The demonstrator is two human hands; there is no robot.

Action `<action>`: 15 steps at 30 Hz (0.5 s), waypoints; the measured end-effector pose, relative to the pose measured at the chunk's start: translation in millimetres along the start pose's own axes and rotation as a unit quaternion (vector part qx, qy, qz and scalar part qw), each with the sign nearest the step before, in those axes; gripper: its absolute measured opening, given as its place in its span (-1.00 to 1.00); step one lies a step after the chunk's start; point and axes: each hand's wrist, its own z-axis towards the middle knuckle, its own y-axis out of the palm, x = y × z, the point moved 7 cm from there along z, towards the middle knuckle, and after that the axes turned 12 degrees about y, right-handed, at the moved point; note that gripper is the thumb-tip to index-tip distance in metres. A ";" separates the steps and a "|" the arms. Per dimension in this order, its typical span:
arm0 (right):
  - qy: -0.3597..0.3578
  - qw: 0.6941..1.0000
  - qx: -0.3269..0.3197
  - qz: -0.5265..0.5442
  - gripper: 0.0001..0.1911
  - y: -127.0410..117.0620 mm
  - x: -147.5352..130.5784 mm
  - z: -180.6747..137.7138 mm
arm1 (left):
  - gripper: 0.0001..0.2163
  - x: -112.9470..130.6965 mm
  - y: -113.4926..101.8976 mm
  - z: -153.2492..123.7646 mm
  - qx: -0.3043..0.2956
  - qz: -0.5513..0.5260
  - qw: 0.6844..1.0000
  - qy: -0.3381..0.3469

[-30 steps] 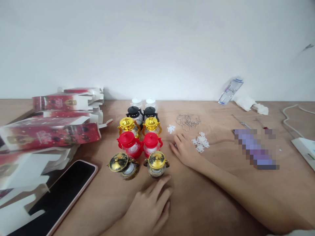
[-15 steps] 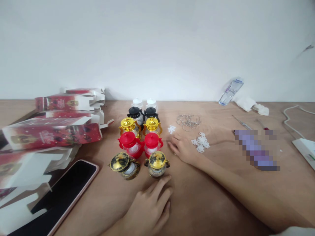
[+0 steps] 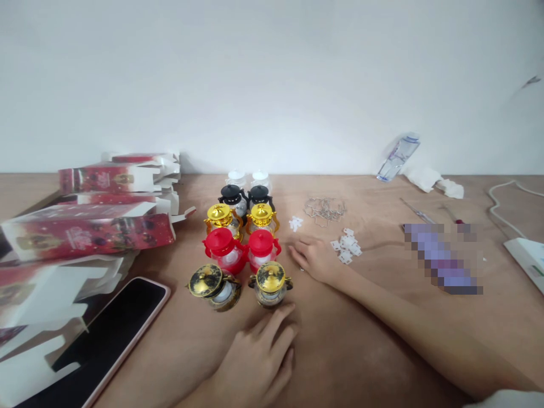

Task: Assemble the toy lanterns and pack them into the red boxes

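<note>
My left hand [image 3: 257, 357] rests on the table near its front, fingers loosely stretched out and holding nothing. Its fingertips are just in front of a black-and-gold mini lantern [image 3: 271, 283]; I cannot tell whether they touch it. Another black-and-gold lantern [image 3: 208, 283] leans to the left beside it. My right hand [image 3: 317, 258] lies on the tabletop, fingers spread and nothing in them, to the right of a red lantern [image 3: 261, 249]. Beyond that finger row are a small heap of white plastic pieces [image 3: 296, 223], and white square tabs [image 3: 347, 246] lie beside the hand.
Behind the red pair stand gold lanterns [image 3: 261, 215], black ones [image 3: 260, 195] and white ones [image 3: 260, 178]. Wire handles [image 3: 325, 211] lie tangled. Red boxes [image 3: 93, 232] and a phone [image 3: 119, 334] occupy the left; a bottle [image 3: 398, 157], tissues [image 3: 425, 177] and a screwdriver [image 3: 416, 211] the right.
</note>
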 end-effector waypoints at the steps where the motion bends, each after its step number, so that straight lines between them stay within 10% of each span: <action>1: -0.003 1.000 0.004 -0.001 -0.64 0.2 0.0 -0.1 | -0.74 0.1 -0.9 0.8 -0.003 0.000 1.000 -0.003; 15: -0.007 0.991 0.133 0.012 -0.63 -25.8 -5.8 -11.8 | -0.74 1.9 -5.1 0.6 -0.008 0.017 1.000 -0.008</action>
